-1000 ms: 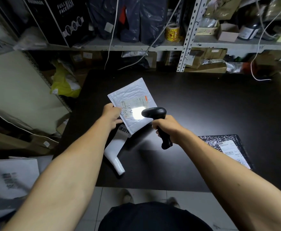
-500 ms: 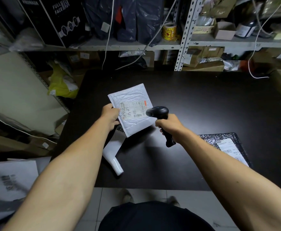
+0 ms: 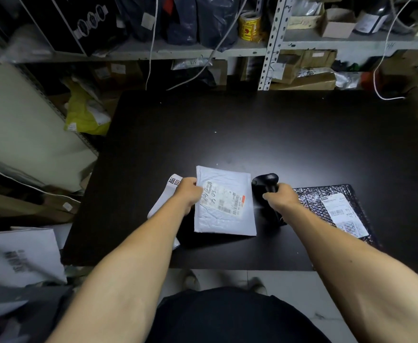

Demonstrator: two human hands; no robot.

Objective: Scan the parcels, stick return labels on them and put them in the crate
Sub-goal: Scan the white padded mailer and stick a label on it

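Gripping the white bubble mailer (image 3: 224,206) by its left edge, the left hand (image 3: 188,191) has only a shallow hold, so it could slide on the dark surface (image 3: 252,129), while the right hand (image 3: 281,198) clasps the black barcode scanner (image 3: 264,181) just right of it. Left of that hand lies a white return-label strip (image 3: 164,196); right of the scanner a black bubble mailer (image 3: 331,209) crowds the set-down spot, and no crate is in view.

This is a storeroom where parcels get packed and sent. Metal shelves (image 3: 272,43) at the back are stuffed with brown boxes (image 3: 307,78), dark bags (image 3: 212,18) and a yellow roll of stickers (image 3: 249,26). A big black desk (image 3: 252,125) has padded mail bags with address labels on it. More bags and cardboard are piled on the floor at the left
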